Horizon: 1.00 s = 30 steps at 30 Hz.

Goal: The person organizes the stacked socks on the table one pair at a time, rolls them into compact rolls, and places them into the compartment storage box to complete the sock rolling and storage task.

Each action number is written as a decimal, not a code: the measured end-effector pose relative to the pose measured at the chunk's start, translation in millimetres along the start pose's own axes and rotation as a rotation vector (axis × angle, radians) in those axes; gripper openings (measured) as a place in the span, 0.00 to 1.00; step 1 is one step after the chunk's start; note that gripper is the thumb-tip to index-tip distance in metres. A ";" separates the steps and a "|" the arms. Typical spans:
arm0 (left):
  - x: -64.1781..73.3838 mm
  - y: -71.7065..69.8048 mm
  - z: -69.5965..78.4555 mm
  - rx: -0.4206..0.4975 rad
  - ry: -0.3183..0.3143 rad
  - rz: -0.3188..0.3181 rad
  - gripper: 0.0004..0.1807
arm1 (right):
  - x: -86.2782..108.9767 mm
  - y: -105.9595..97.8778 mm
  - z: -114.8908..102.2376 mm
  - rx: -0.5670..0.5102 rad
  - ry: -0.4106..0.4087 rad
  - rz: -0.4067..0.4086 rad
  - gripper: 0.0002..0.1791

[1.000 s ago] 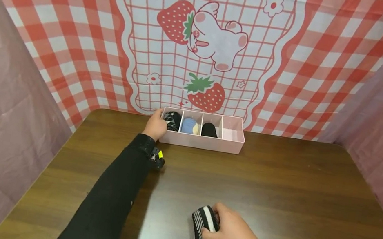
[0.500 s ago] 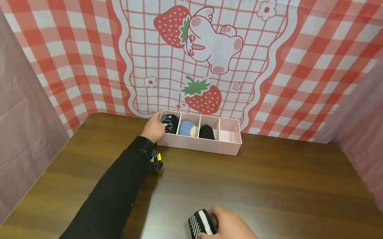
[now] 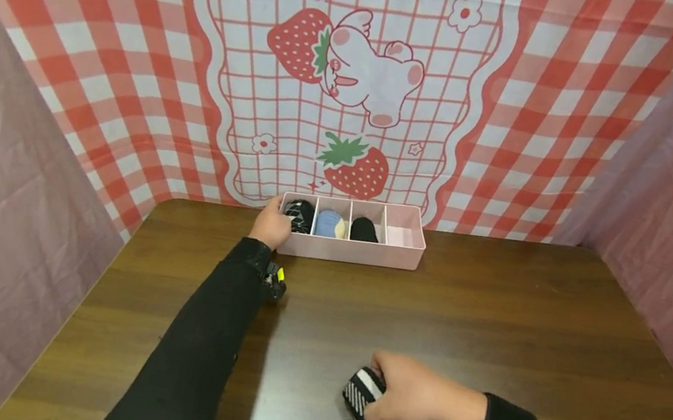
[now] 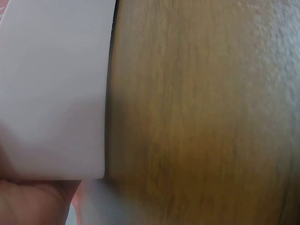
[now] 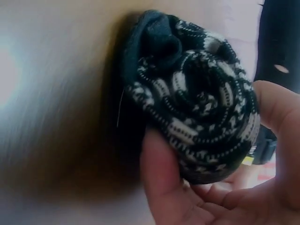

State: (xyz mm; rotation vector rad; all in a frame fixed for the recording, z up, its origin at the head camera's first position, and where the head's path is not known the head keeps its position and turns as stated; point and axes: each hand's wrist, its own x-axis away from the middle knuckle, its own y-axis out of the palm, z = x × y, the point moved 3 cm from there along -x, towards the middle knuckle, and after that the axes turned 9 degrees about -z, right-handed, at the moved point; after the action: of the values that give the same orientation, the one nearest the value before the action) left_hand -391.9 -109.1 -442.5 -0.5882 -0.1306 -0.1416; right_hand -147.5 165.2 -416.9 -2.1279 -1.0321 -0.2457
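Observation:
A rolled pair of black-and-white patterned socks [image 3: 373, 419] is held near the table's front by my right hand [image 3: 413, 393], thumb on one side and fingers on the other. In the right wrist view the spiral end of the roll [image 5: 201, 103] faces the camera. My left hand [image 3: 272, 226] grips the left end of a pink divided box [image 3: 350, 252] at the back, its thumb at the rim. Black patterned socks [image 3: 299, 215], a blue and cream roll [image 3: 329, 223] and a black roll [image 3: 364, 230] fill three compartments. The rightmost compartment [image 3: 401, 236] holds nothing.
The brown wooden table [image 3: 490, 320] stretches between the box and the held socks. Behind the box hangs a red-checked strawberry cloth [image 3: 351, 110]. Pink curtains [image 3: 656, 214] close off both sides.
My right hand has shifted a little to the right with the rolled socks, tilting them, and more of its wrist and sleeve shows. The left hand stays on the box.

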 end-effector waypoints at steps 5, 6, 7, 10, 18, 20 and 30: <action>-0.3 -0.3 1.1 -0.003 -0.009 -0.001 0.36 | 0.9 -20.0 -7.1 0.151 0.076 0.019 0.19; -0.1 -0.2 1.4 0.004 -0.010 -0.003 0.36 | 0.4 -26.0 -8.7 0.185 0.095 0.029 0.20; 0.0 0.1 1.9 -0.001 -0.007 0.000 0.36 | 0.0 -32.8 -10.5 0.204 0.117 0.037 0.20; 0.8 2.0 2.1 0.006 -0.003 -0.012 0.36 | -3.1 -59.9 -14.2 0.239 0.183 0.075 0.24; 1.2 4.9 -0.6 -0.012 -0.034 -0.038 0.36 | -13.1 -146.7 -26.0 0.274 0.239 0.238 0.29; 0.6 3.1 -0.2 0.000 -0.042 -0.032 0.36 | -17.4 -163.1 -31.4 0.272 0.235 0.275 0.24; -4.1 1.0 -1.6 0.002 -0.046 -0.025 0.38 | -49.5 -206.5 -36.6 0.339 0.259 0.486 0.17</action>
State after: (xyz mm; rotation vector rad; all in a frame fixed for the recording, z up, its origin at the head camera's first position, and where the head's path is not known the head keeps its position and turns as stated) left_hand -395.6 -108.7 -445.0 -0.5883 -0.1826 -0.1527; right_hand -327.8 192.3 -302.1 -1.9027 -0.3578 -0.0945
